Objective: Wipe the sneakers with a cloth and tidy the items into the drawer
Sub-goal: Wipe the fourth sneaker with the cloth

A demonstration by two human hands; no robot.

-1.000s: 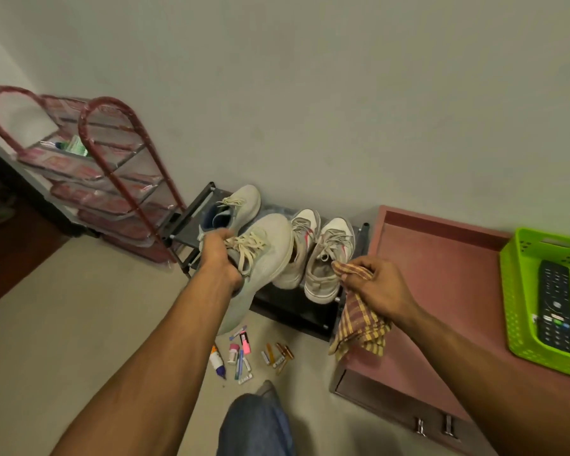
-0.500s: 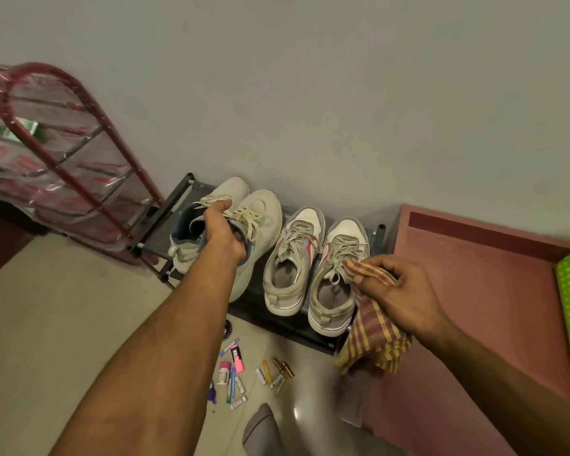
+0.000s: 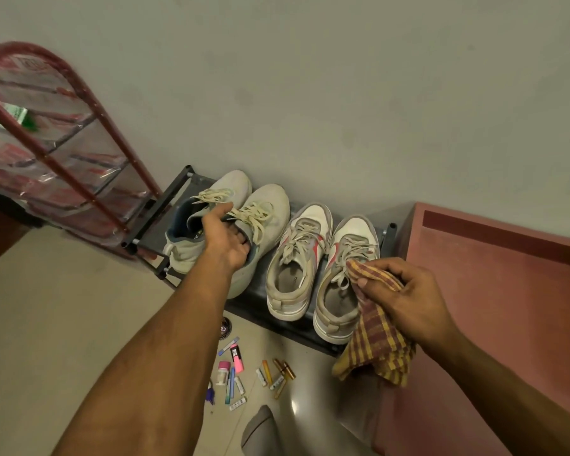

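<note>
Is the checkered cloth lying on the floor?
No, the checkered cloth is held up in the right hand, hanging beside the white sneaker on the rack.

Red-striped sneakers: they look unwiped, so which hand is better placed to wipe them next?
Right. The right hand already grips the checked cloth beside the nearer red-striped sneaker. The left hand holds a grey sneaker.

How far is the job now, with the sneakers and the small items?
Done: four sneakers stand on the black rack; whether any is wiped cannot be told. In hand: the left hand grips the grey sneaker at its opening, and the right hand holds the checked cloth beside the white sneaker. Left: the small items lie on the floor, not tidied away.
</note>
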